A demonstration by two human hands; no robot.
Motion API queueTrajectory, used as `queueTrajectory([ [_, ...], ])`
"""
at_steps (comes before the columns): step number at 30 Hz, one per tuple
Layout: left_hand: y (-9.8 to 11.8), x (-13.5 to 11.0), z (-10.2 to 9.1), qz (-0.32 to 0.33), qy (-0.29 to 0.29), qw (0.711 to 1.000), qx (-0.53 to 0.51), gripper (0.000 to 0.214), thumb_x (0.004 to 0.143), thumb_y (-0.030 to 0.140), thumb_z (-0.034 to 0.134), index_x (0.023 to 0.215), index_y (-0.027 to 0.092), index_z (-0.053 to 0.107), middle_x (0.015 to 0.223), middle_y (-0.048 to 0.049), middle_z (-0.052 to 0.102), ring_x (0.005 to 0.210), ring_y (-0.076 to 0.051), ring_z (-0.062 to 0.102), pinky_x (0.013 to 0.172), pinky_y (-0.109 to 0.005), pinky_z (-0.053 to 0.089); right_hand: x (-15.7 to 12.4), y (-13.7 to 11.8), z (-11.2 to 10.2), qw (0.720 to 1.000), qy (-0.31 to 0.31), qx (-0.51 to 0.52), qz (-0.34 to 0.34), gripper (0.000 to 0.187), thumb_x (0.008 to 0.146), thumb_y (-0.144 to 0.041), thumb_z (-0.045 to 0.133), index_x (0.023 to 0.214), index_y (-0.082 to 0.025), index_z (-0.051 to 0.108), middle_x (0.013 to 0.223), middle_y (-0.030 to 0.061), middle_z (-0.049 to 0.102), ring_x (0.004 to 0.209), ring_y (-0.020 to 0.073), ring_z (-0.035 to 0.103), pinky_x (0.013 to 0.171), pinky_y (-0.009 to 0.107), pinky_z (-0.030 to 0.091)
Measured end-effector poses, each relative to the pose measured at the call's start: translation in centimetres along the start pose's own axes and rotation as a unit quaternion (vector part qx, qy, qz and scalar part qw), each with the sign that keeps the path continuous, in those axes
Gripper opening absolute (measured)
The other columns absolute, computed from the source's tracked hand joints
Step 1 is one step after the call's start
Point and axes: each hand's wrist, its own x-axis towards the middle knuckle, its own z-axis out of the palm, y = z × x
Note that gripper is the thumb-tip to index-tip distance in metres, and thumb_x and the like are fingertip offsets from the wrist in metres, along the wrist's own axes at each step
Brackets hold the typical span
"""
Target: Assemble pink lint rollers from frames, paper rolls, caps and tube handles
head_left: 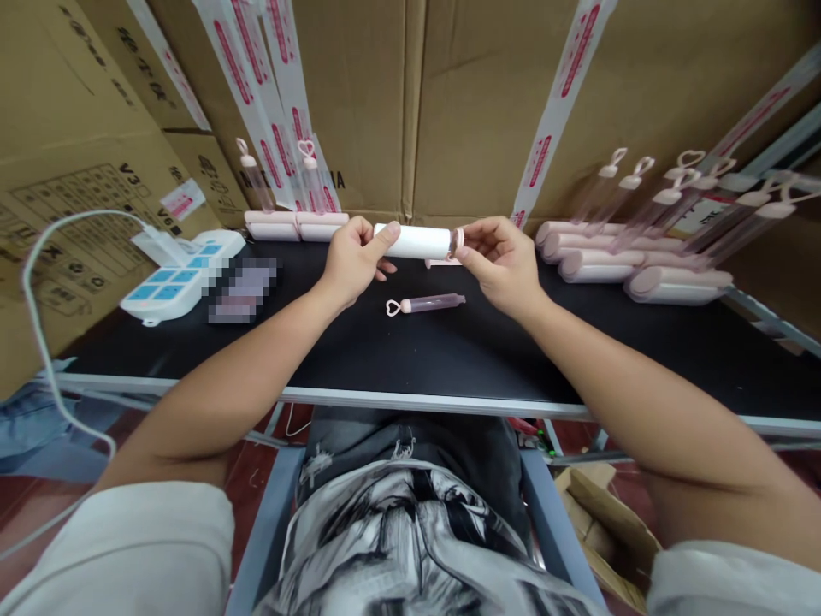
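My left hand (351, 257) is closed around the left end of a white roll (416, 241), held level above the black tabletop (398, 351). At the roll's right end my right hand (500, 257) pinches a small pink cap (456, 242). Just below the roll a clear pink handle tube with a heart-shaped loop (424, 304) lies flat on the table, untouched.
Several pink rollers with heart-loop handles (641, 274) lean at the back right; two more (295, 224) stand back centre-left. A white and blue power strip (183, 275) with cable sits at left, beside a blurred object. Cardboard boxes (449, 103) wall the back.
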Motion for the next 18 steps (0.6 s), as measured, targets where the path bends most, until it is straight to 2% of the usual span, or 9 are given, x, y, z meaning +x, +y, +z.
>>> queueTrajectory([
  [8, 0.19, -0.36, 0.11, -0.009, -0.024, 1.000, -0.013, 0.059, 0.086, 0.062, 0.082, 0.082, 0.024, 0.037, 0.066, 0.0065, 0.061, 0.053, -0.012, 0.071, 0.038, -0.015, 0.040, -0.64, -0.56, 0.59, 0.998, -0.008, 0.063, -0.019, 0.058, 0.077, -0.076, 0.084, 0.103, -0.028, 0.066, 0.113, 0.0081, 0.079, 0.101, 0.0279, 0.078, 0.094, 0.045, 0.065],
  [14, 0.07, -0.17, -0.03, -0.034, -0.043, 0.998, -0.013, 0.058, 0.086, 0.062, 0.081, 0.082, 0.023, 0.039, 0.067, 0.0066, 0.061, 0.051, -0.012, 0.070, 0.037, -0.016, 0.041, -0.55, -0.21, 0.41, 0.999, -0.007, 0.040, -0.007, 0.058, 0.075, -0.077, 0.085, 0.100, -0.028, 0.069, 0.118, 0.0086, 0.080, 0.102, 0.0296, 0.078, 0.094, 0.047, 0.065],
  [18, 0.22, -0.15, -0.10, -0.057, -0.048, 0.997, -0.025, 0.057, 0.086, 0.063, 0.081, 0.083, 0.023, 0.040, 0.068, 0.0063, 0.063, 0.050, -0.011, 0.070, 0.037, -0.016, 0.042, -0.52, -0.38, 0.12, 1.000, -0.014, 0.022, -0.011, 0.054, 0.078, -0.076, 0.083, 0.098, -0.027, 0.073, 0.114, 0.0077, 0.082, 0.102, 0.0306, 0.078, 0.095, 0.048, 0.064],
])
